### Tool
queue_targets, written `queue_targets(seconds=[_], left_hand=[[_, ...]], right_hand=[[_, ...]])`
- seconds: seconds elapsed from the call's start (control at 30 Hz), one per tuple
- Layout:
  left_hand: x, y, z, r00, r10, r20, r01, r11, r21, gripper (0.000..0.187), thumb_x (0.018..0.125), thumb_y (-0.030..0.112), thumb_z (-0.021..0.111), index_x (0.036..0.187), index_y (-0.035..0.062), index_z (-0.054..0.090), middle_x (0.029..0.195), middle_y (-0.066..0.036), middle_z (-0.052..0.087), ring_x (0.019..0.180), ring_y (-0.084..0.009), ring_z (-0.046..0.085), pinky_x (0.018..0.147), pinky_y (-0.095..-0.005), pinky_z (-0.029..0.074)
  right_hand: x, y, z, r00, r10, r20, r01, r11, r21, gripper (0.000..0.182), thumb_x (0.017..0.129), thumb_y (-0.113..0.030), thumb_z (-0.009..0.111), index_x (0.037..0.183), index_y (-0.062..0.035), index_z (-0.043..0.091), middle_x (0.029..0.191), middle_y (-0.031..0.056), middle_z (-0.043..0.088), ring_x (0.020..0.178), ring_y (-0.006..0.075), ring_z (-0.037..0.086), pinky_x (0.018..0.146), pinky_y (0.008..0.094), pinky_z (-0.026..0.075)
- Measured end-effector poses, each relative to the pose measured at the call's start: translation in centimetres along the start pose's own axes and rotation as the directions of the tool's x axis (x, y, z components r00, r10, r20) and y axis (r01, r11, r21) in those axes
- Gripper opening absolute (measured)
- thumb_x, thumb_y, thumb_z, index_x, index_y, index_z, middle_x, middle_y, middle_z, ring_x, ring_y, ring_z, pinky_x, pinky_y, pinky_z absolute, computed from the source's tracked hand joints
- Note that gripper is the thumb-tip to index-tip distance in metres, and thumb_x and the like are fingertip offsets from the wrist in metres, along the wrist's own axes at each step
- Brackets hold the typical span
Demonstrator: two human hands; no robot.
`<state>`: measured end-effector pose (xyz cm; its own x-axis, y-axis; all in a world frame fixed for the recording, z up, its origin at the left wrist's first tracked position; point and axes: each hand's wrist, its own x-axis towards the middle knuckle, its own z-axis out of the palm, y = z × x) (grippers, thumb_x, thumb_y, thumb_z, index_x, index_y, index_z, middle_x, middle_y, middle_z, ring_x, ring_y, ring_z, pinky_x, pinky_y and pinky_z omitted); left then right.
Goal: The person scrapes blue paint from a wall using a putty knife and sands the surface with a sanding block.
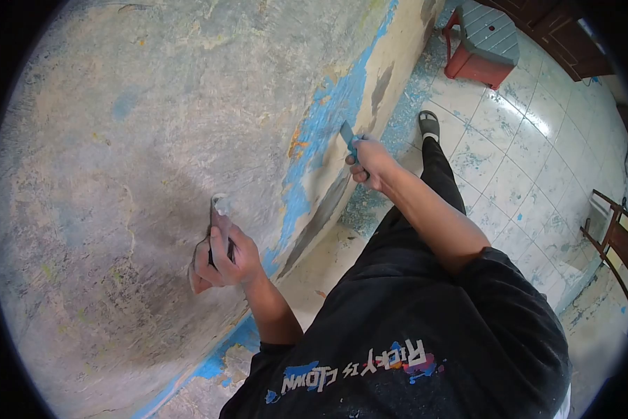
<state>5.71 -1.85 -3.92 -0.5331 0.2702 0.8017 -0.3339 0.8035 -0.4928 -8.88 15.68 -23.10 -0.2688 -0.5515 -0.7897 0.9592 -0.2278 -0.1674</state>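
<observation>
My right hand [371, 164] is closed round the blue-green handle of a putty knife [348, 133]. Its blade lies over a strip of blue paint [335, 105] on the lower wall, where patches are peeled to pale plaster. To the left, my left hand [228, 255] grips a dusty, greyish-brown hand tool [219, 213] against the bare grey wall [146, 174]. One end with a whitish tip points up past my fingers; a wider brownish part shows below the palm. I cannot tell what kind of tool this is, as my fingers cover its middle.
Blue paint flakes [408, 105] litter the white tiled floor [495, 146] along the wall's foot. A red stool with a grey top [485, 35] stands ahead near dark wooden furniture [562, 35]. A wooden chair [614, 241] is at the right. My sandalled foot [429, 126] is on the tiles.
</observation>
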Motion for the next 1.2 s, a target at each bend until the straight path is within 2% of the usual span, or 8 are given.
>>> queue_targets(seconds=[0.03, 0.23, 0.33, 0.43, 0.53, 0.63, 0.73, 1.2], left_hand=[[0.1, 0.1, 0.0, 1.000, -0.001, -0.004, 0.001, 1.000, -0.004, 0.024, 0.073, 0.016, 0.083, 0.093, 0.0184, 0.070, 0.084, 0.003, 0.059, 0.083, -0.0173, 0.050, 0.081, -0.0362, 0.029], [0.3, 0.0, -0.2, 1.000, -0.001, 0.014, 0.001, 1.000, 0.009, 0.026, 0.073, 0.017, 0.085, 0.093, 0.0187, 0.070, 0.083, 0.004, 0.059, 0.082, -0.0172, 0.050, 0.080, -0.0365, 0.030], [0.4, 0.4, -0.1, 1.000, -0.002, 0.005, 0.002, 1.000, 0.014, 0.025, 0.073, 0.017, 0.085, 0.093, 0.0191, 0.070, 0.083, 0.004, 0.058, 0.081, -0.0176, 0.050, 0.080, -0.0364, 0.030], [0.4, 0.3, 0.5, 1.000, -0.008, -0.006, 0.008, 1.000, 0.008, 0.026, 0.073, 0.017, 0.085, 0.094, 0.0196, 0.070, 0.083, 0.004, 0.058, 0.080, -0.0179, 0.050, 0.079, -0.0363, 0.030], [0.2, 0.2, 0.2, 1.000, -0.012, 0.010, 0.012, 1.000, -0.002, 0.026, 0.073, 0.016, 0.085, 0.094, 0.0199, 0.070, 0.083, 0.004, 0.058, 0.080, -0.0179, 0.050, 0.079, -0.0365, 0.030], [0.4, 0.4, 0.0, 1.000, 0.003, 0.006, -0.003, 1.000, -0.007, 0.026, 0.073, 0.017, 0.085, 0.094, 0.0201, 0.070, 0.083, 0.004, 0.058, 0.080, -0.0178, 0.050, 0.079, -0.0368, 0.030], [0.3, 0.1, 0.3, 1.000, 0.024, 0.000, -0.024, 0.999, 0.026, 0.026, 0.073, 0.018, 0.085, 0.094, 0.0199, 0.069, 0.083, 0.003, 0.058, 0.080, -0.0179, 0.050, 0.080, -0.0371, 0.030], [0.1, 0.1, 0.0, 1.000, 0.013, 0.020, -0.013, 1.000, 0.027, 0.025, 0.072, 0.017, 0.084, 0.093, 0.0209, 0.070, 0.083, 0.003, 0.058, 0.080, -0.0188, 0.050, 0.080, -0.0369, 0.030]], right_hand=[[0.5, -0.5, -0.2, 0.999, -0.014, -0.036, 0.014, 1.000, 0.004, 0.008, 0.101, -0.017, 0.037, 0.108, -0.0145, 0.038, 0.079, 0.0054, 0.045, 0.047, 0.0086, 0.032, 0.038, 0.0231, 0.023], [-2.7, -1.1, 1.1, 0.999, 0.017, 0.039, -0.017, 1.000, 0.003, 0.006, 0.102, -0.017, 0.036, 0.108, -0.0151, 0.037, 0.079, 0.0054, 0.045, 0.047, 0.0086, 0.032, 0.037, 0.0236, 0.024], [1.2, -1.6, -0.4, 0.996, 0.084, -0.011, -0.082, 0.990, 0.118, 0.006, 0.102, -0.018, 0.036, 0.108, -0.0153, 0.036, 0.080, 0.0054, 0.045, 0.047, 0.0079, 0.032, 0.036, 0.0226, 0.024], [-2.1, -1.9, 0.8, 0.994, 0.043, 0.102, -0.055, 0.992, 0.112, 0.006, 0.103, -0.018, 0.035, 0.108, -0.0156, 0.036, 0.080, 0.0054, 0.044, 0.048, 0.0071, 0.032, 0.036, 0.0209, 0.024], [-1.8, -1.9, 0.3, 0.996, 0.041, 0.084, -0.050, 0.994, 0.101, 0.005, 0.103, -0.018, 0.035, 0.108, -0.0161, 0.036, 0.080, 0.0052, 0.044, 0.048, 0.0067, 0.032, 0.036, 0.0200, 0.023], [0.7, -2.1, -0.4, 0.992, 0.119, 0.047, -0.125, 0.981, 0.151, 0.007, 0.100, -0.014, 0.034, 0.107, -0.0152, 0.034, 0.078, 0.0055, 0.043, 0.048, 0.0077, 0.033, 0.037, 0.0230, 0.026], [-2.1, -1.7, -0.1, 0.988, 0.060, 0.143, -0.082, 0.985, 0.153, 0.008, 0.101, -0.016, 0.035, 0.109, -0.0147, 0.035, 0.080, 0.0059, 0.044, 0.048, 0.0078, 0.033, 0.037, 0.0231, 0.025], [-2.3, -1.4, -1.5, 0.982, 0.067, 0.175, -0.065, 0.998, -0.018, 0.010, 0.101, -0.019, 0.037, 0.111, -0.0155, 0.038, 0.079, 0.0057, 0.045, 0.047, 0.0088, 0.033, 0.037, 0.0247, 0.026]])
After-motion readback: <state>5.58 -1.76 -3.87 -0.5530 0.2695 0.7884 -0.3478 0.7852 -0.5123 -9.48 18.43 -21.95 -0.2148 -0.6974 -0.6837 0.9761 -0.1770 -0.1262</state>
